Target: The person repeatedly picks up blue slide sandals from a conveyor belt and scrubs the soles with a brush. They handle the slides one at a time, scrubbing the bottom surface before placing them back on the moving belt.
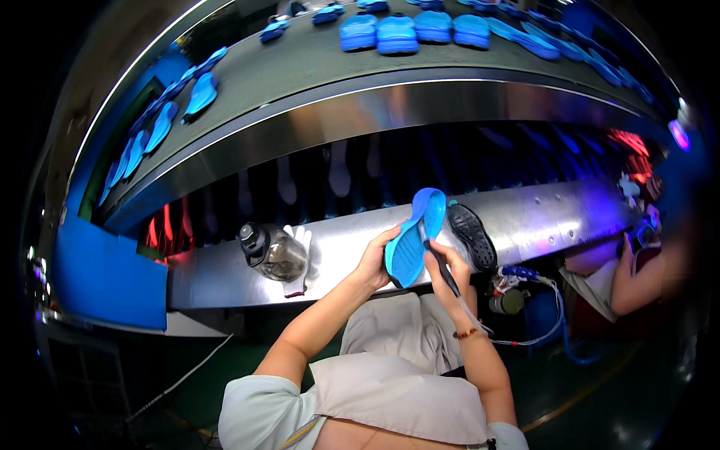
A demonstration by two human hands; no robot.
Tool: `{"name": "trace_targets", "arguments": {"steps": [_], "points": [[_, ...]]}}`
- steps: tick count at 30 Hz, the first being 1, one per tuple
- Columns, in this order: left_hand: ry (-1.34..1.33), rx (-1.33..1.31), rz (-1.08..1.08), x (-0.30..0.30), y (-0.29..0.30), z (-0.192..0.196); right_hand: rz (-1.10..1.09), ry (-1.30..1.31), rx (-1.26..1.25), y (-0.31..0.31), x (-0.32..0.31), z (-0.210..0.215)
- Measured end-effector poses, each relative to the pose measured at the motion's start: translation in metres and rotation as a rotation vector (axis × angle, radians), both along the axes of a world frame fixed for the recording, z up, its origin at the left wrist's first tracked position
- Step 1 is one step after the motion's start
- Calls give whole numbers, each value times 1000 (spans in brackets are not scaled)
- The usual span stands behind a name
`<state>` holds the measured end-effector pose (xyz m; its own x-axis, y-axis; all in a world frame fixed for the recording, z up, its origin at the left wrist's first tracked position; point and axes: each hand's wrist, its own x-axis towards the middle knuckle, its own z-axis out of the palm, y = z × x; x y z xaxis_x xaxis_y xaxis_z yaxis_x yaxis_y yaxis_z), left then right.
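Black sole (475,238): landmark, lying on the steel ledge (352,229).

Blue sole (403,259): held just left of the black sole, ridged face toward my camera. Long axis: broad end toward the wearer, narrow end away and leaning right; the black sole slants the opposite way, so I log the two as spreading apart toward the body.

Left hand (373,259): farther left of the black sole, pinching the blue sole's left edge, thumb on top. I count it the nearer hand; the blue sole lies directly to its right.

Right hand (456,280): near side of the black sole, fingers wrapped around a pen-like tool (447,278) slanting up-left over the blue sole's right edge. Tip contact: I cannot tell.

Bottle (280,256), white glove (295,286): well left of the black sole.

Conveyor (277,82): beyond the black sole, carrying more soles (397,36).
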<state>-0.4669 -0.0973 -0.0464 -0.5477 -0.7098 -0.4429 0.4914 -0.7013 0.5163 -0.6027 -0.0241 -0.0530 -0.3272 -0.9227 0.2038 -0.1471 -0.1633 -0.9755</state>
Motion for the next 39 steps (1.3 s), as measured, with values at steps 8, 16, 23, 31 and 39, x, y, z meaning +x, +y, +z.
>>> {"name": "trace_targets", "arguments": {"steps": [8, 16, 23, 31, 39], "points": [[-32, -616, -172, 58, -18, 75, 16, -983, -14, 65, -58, 14], [491, -611, 280, 69, -166, 176, -158, -870, 21, 63, -71, -2], [312, -389, 638, 41, -206, 169, -128, -867, 20, 64, -76, -30], [-288, -773, 411, 28, -214, 169, -131, -993, 38, 56, -81, -51], [-1657, -2086, 733, -30, -184, 137, -116, -1011, 81, 42, -71, -54]]}}
